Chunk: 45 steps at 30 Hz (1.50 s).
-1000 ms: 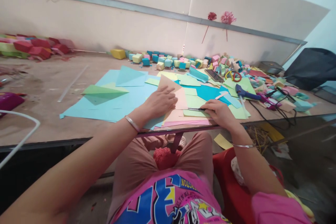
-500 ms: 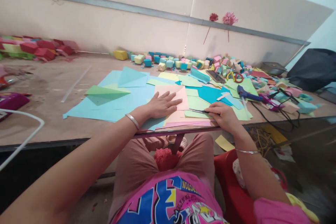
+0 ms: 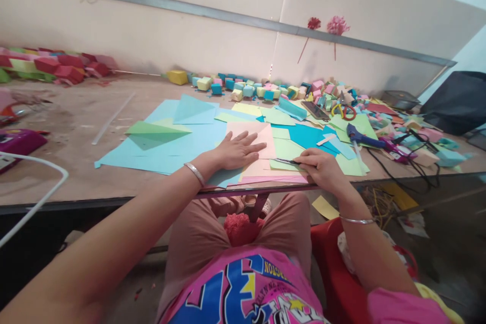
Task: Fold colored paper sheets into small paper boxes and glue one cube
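- Left hand (image 3: 237,154), mine: palm down, fingers spread wide, grasping nothing; laid flat on the peach paper, fingertips directed rightward.
- Peach paper (image 3: 264,131), one piece: under my left fingers, showing beyond and to the right of their tips; its right edge runs away from me.
- Right hand (image 3: 321,166), mine: thumb and fingers closed narrowly on a slim tool.
- Slim tool (image 3: 285,161), dark handle, thin metal end, exact kind too small to tell: extends left from my right fingertips; long axis nearly parallel to the bench's front edge, metal end pointing left towards the peach paper, angled slightly away from me.
- Light green paper (image 3: 286,149), several pieces: under and just beyond the tool, between my two hands.
- Pink sheets (image 3: 281,179), stacked edges: nearer me than the tool, left of my right fingers.
- Light blue sheet (image 3: 163,149), large: left of my left fingers, bearing a folded green sheet (image 3: 157,129).
- Dark blue paper (image 3: 309,136): beyond my right fingers.
- Glue gun (image 3: 362,137), blue: beyond and right of my right hand.
- Scissors (image 3: 348,114), yellow and red handles: farther beyond my right fingers, beside a phone (image 3: 316,110).
- Paper boxes (image 3: 248,91), small, multicoloured: a row well beyond both hands.
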Each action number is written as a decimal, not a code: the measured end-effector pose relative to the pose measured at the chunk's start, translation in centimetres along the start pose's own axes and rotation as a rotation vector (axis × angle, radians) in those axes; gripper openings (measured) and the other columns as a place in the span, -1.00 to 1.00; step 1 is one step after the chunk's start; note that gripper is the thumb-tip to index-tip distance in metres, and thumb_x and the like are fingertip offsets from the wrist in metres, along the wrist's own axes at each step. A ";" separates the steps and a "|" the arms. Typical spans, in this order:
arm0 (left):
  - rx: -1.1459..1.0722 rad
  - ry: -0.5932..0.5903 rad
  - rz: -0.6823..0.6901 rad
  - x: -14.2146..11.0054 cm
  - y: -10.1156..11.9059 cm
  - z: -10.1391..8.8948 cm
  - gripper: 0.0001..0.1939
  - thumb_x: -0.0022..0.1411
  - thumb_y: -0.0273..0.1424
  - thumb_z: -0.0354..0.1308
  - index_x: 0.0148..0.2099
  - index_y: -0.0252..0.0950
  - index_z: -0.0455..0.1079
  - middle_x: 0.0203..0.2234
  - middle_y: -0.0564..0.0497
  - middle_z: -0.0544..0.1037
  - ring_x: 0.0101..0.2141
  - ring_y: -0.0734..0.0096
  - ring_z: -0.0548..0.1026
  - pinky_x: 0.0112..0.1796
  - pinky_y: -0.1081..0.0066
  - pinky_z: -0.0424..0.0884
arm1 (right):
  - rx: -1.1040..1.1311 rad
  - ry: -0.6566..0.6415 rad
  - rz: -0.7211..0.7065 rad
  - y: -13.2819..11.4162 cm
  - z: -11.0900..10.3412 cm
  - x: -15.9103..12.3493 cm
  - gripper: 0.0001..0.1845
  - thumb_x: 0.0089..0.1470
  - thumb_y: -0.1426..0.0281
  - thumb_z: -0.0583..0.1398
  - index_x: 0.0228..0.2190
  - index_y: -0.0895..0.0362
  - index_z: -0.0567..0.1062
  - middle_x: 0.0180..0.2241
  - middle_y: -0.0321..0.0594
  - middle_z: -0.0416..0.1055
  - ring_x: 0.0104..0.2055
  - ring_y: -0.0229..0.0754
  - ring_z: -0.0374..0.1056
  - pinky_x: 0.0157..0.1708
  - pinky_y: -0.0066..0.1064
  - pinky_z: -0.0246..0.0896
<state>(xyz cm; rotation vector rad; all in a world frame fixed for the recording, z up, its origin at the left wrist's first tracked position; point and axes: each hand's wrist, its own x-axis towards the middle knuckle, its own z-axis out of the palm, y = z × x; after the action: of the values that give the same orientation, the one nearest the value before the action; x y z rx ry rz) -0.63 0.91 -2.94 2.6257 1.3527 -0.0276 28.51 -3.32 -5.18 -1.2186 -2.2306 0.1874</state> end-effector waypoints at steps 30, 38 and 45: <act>0.057 -0.180 0.019 -2.0 -4.2 -3.6 -0.45 0.28 0.01 -0.02 0.30 0.23 0.11 0.40 0.12 -0.06 0.35 -0.21 -0.22 0.15 -0.37 -0.22 | 0.012 0.009 -0.161 -3.0 2.5 1.0 -0.72 0.16 0.48 0.14 -0.19 0.19 0.64 -0.34 -0.08 0.48 -0.27 -0.11 0.38 -0.27 -0.30 0.28; -0.061 -0.206 -0.031 -2.4 -5.3 -2.5 -0.40 0.28 0.09 -0.08 0.34 0.26 0.00 0.41 0.14 -0.24 0.36 -0.16 -0.26 0.15 -0.36 -0.37 | -0.015 0.017 -0.196 -3.6 2.6 1.0 -0.68 0.19 0.50 0.08 -0.22 0.15 0.64 -0.33 -0.08 0.49 -0.26 -0.11 0.36 -0.28 -0.30 0.28; -0.075 -0.216 -0.024 -2.6 -4.9 -2.7 -0.40 0.30 0.06 -0.09 0.35 0.24 -0.02 0.42 0.11 -0.27 0.36 -0.13 -0.30 0.13 -0.39 -0.43 | -0.007 -0.017 -0.203 -5.6 4.0 2.2 -0.66 0.19 0.51 0.07 -0.24 0.10 0.65 -0.37 -0.12 0.46 -0.29 -0.14 0.33 -0.30 -0.35 0.25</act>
<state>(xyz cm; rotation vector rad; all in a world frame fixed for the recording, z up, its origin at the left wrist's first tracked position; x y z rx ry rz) -6.29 2.07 -0.83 2.4630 1.2856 -0.2513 21.30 -4.16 -5.40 -0.9897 -2.3534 0.1100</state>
